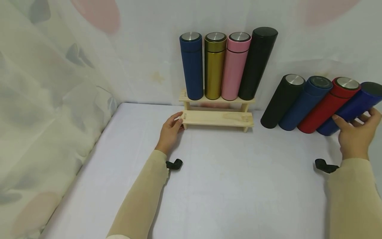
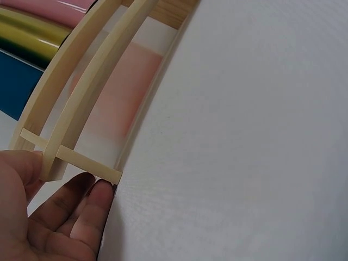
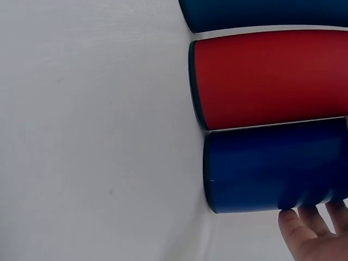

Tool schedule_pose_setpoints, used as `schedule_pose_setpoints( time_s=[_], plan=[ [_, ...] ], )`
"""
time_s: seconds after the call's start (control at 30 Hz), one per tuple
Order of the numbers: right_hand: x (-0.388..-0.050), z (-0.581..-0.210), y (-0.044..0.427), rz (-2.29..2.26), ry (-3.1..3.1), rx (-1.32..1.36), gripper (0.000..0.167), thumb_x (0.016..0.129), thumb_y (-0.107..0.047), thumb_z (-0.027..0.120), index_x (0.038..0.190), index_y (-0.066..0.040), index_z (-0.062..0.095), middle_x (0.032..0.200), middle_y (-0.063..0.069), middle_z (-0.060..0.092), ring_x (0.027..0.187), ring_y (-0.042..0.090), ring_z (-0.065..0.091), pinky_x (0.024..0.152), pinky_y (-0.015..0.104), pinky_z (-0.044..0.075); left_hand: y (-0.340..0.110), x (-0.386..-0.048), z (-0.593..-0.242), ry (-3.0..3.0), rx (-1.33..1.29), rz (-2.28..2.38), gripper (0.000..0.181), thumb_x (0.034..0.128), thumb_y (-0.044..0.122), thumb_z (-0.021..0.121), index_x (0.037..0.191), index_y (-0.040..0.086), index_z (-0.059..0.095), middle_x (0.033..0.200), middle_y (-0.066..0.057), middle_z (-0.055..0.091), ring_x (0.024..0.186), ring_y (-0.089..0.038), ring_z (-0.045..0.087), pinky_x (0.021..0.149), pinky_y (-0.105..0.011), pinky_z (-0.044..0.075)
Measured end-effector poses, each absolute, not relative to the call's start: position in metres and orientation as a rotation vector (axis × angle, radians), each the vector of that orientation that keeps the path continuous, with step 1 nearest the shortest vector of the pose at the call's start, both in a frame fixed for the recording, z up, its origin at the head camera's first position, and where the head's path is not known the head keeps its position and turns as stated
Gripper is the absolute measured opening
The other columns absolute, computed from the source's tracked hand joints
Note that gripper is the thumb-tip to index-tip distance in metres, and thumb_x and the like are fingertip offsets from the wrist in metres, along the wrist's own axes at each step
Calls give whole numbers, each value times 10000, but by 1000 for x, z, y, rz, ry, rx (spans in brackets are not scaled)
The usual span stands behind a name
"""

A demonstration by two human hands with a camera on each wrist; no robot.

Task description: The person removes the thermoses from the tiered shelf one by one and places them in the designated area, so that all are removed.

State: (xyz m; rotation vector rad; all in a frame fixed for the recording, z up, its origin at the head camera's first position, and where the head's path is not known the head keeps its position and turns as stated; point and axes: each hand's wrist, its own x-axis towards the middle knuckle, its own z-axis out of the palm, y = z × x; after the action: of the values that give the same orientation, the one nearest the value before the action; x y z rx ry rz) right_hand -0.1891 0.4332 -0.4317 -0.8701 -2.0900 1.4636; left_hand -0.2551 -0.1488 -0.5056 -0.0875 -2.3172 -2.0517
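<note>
My left hand [image 1: 169,132] grips the left end of a two-step light wooden rack [image 1: 217,118]. In the left wrist view, its thumb lies at the plank's end and its fingertips [image 2: 100,190] touch the leg below. On the upper step stand a blue flask [image 1: 192,69], a gold one [image 1: 214,71], a pink one [image 1: 235,71] and a tall black one [image 1: 258,64]. At the right, my right hand [image 1: 356,136] holds a royal-blue flask [image 1: 349,106], thumb on its near side and fingers round the other. That flask stands beside a red flask [image 1: 326,108].
Left of the red flask stand another blue flask [image 1: 304,104] and a black flask [image 1: 280,103] in the same row. A white cloth [image 1: 238,186] covers the table. Patterned fabric [image 1: 44,99] hangs along the left side, and a pale wall covering [image 1: 143,46] rises behind.
</note>
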Motion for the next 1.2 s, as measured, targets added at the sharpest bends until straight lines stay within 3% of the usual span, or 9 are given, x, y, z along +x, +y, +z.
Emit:
schedule_pose_setpoints(
  time_s=[0.23, 0.5, 0.57, 0.67, 0.8, 0.9, 1.07, 1.2],
  plan=[
    [-184, -434, 437, 1450, -2128, -913, 838, 1087, -204, 684, 1684, -483, 167, 1709, -99, 270, 1491, 84, 367, 1234, 316, 341, -149, -255, -505, -2321, -85, -2042, 394, 1165, 229, 582, 1558, 218, 615, 1539, -124, 558, 1293, -246, 643, 1011, -342, 598],
    [-176, -431, 433, 1482, -2084, -930, 804, 1087, -231, 694, 1678, -481, 209, 1668, -140, 311, 1381, 7, 426, 1199, 294, 368, -150, -256, -508, -2313, -92, -2058, 392, 1165, 235, 585, 1555, 223, 618, 1525, -121, 573, 1288, -246, 648, 1015, -338, 595],
    [-173, -427, 431, 1464, -2073, -932, 785, 1086, -245, 699, 1677, -469, 233, 1635, -153, 341, 1348, -8, 443, 1160, 259, 397, -150, -256, -508, -2311, -98, -2064, 393, 1166, 244, 582, 1558, 230, 615, 1521, -120, 575, 1286, -245, 647, 1016, -337, 594],
    [-169, -420, 427, 1439, -2024, -911, 769, 1065, -230, 731, 1668, -422, 294, 1555, -149, 404, 1244, -26, 494, 997, 144, 469, -150, -255, -508, -2311, -102, -2066, 397, 1166, 259, 581, 1561, 240, 609, 1521, -113, 576, 1288, -244, 647, 1019, -338, 593],
    [-163, -409, 420, 1438, -1926, -868, 697, 1057, -228, 744, 1630, -370, 374, 1475, -131, 450, 1128, -45, 539, 848, 11, 413, -150, -255, -508, -2314, -108, -2061, 399, 1167, 264, 579, 1565, 242, 606, 1527, -100, 572, 1291, -241, 645, 1020, -340, 593],
    [-158, -400, 413, 1462, -1872, -867, 623, 1073, -301, 728, 1605, -370, 410, 1461, -138, 462, 1125, -49, 550, 874, 16, 408, -149, -255, -507, -2311, -112, -2061, 398, 1169, 256, 576, 1565, 234, 606, 1524, -99, 575, 1286, -242, 648, 1019, -343, 593],
    [-153, -388, 400, 1571, -1732, -943, 509, 1043, -499, 725, 1507, -350, 579, 1412, -144, 589, 1198, -17, 602, 1137, 214, 384, -149, -254, -507, -2309, -109, -2060, 398, 1169, 252, 576, 1565, 225, 606, 1512, -106, 583, 1276, -245, 653, 1018, -342, 594],
    [-153, -383, 391, 1620, -1662, -776, 461, 1101, -462, 657, 1526, -301, 579, 1476, -65, 595, 1296, 48, 585, 1218, 259, 338, -148, -254, -506, -2304, -109, -2064, 399, 1165, 253, 585, 1563, 225, 609, 1517, -111, 575, 1283, -249, 648, 1019, -340, 593]
  ],
)
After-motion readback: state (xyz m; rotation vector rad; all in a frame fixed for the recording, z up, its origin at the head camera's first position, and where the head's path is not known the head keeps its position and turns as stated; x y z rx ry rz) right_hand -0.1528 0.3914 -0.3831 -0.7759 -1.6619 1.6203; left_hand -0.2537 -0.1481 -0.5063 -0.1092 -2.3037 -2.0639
